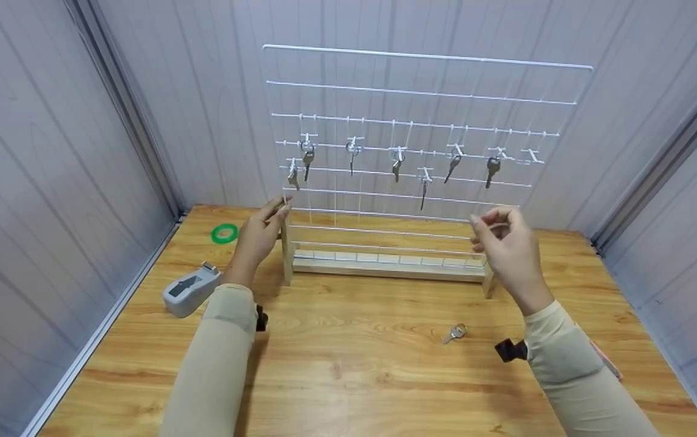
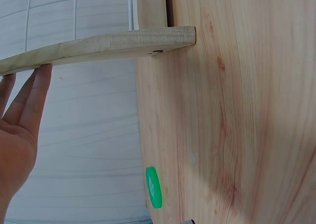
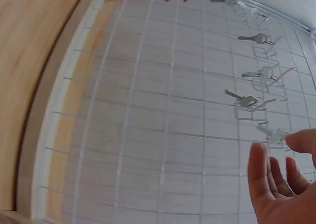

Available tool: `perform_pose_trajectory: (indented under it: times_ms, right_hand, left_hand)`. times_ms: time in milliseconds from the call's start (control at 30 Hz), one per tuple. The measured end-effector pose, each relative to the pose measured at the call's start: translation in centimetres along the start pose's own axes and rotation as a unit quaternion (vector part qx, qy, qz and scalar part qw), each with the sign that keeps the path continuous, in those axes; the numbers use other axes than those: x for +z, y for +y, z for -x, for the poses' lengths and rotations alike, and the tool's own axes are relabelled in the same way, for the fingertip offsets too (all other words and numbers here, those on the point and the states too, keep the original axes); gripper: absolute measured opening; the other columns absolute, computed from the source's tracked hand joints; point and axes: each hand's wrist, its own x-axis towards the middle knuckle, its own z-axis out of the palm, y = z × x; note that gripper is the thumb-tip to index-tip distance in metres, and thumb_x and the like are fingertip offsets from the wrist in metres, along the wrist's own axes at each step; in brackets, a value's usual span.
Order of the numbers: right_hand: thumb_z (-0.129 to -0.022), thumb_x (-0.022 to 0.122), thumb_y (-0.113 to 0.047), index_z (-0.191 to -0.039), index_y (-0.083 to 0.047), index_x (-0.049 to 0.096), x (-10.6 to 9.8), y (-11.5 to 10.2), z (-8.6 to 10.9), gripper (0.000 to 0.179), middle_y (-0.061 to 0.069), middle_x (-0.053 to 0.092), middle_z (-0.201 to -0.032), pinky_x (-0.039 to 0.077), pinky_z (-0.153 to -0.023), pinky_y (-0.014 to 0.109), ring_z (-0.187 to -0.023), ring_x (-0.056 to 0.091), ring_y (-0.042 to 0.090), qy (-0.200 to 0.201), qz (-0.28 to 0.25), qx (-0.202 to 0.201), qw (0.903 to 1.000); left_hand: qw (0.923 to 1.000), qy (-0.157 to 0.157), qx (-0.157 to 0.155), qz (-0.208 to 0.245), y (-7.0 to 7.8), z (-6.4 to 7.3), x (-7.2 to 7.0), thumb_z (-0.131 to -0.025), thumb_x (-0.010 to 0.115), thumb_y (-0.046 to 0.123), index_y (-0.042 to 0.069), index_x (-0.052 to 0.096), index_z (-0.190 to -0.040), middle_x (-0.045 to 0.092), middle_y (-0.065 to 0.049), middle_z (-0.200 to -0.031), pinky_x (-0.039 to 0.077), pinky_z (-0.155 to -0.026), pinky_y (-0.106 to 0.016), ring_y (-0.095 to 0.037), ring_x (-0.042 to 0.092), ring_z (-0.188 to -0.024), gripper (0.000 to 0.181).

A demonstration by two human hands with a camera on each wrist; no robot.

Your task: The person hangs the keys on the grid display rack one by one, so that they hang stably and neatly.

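A white wire grid rack (image 1: 385, 212) on a wooden stand (image 1: 385, 267) stands upright at the back of the table. Several keys hang from its hooks, among them one key (image 1: 493, 172) at right and another (image 1: 308, 161) at left. My left hand (image 1: 256, 240) grips the stand's left wooden post (image 2: 108, 46), its fingertips against the wood. Near the rack's right side, my right hand (image 1: 509, 249) is raised, thumb and fingers bent and apart. Nothing shows between them in the right wrist view (image 3: 286, 184). A loose key (image 1: 456, 332) with a ring lies on the table.
A grey tape dispenser (image 1: 190, 291) sits by my left forearm, with a green tape roll (image 1: 224, 233) behind it. Partly hidden under my right sleeve is a reddish item (image 1: 608, 362). Pale panel walls (image 1: 160, 91) enclose the wooden table (image 1: 348, 376) at the back and sides.
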Motion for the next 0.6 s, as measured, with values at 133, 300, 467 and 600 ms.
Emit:
perform_pose_trajectory:
  times_ms: [133,300,467,600]
  right_hand:
    - [-0.107,0.068,-0.031,-0.122,0.001,0.056,0.5,2.0,1.0,0.038,0.013,0.069,-0.106,0.068,-0.073,0.024,-0.076,0.072,0.005,-0.041,0.033,0.040,0.9978]
    - [-0.108,0.066,-0.030,-0.120,0.001,0.058,1.0,4.6,2.3,0.034,0.017,0.071,-0.102,0.068,-0.073,0.024,-0.078,0.075,0.015,-0.099,0.058,0.078,0.9904]
    - [-0.108,0.066,-0.031,-0.120,0.001,0.061,1.3,7.1,3.7,0.034,0.016,0.071,-0.105,0.070,-0.076,0.034,-0.078,0.075,0.018,-0.194,0.102,0.117,0.9687]
    - [-0.108,0.066,-0.029,-0.115,0.001,0.064,1.3,8.5,4.8,0.030,0.019,0.073,-0.101,0.069,-0.071,0.039,-0.074,0.074,0.020,-0.258,0.148,0.136,0.9450]
  left_hand:
    - [0.9999,0.000,0.005,-0.011,0.1,0.0,-0.1,-0.106,0.053,0.063,0.041,0.057,-0.154,0.056,-0.009,-0.162,0.065,-0.102,-0.051,-0.041,0.060,-0.143,0.053]
    - [0.9998,-0.001,0.001,-0.017,0.1,-0.1,-0.1,-0.107,0.053,0.061,0.037,0.054,-0.158,0.054,-0.010,-0.164,0.065,-0.103,-0.051,-0.042,0.061,-0.142,0.056]
    - [0.9999,-0.005,-0.002,-0.014,-0.1,0.0,0.0,-0.105,0.052,0.065,0.040,0.053,-0.157,0.053,-0.008,-0.165,0.064,-0.104,-0.051,-0.043,0.059,-0.144,0.057]
    - [0.9999,-0.003,-0.002,-0.013,-0.2,0.0,0.0,-0.105,0.053,0.066,0.040,0.054,-0.157,0.053,-0.008,-0.165,0.064,-0.104,-0.051,-0.042,0.059,-0.144,0.059]
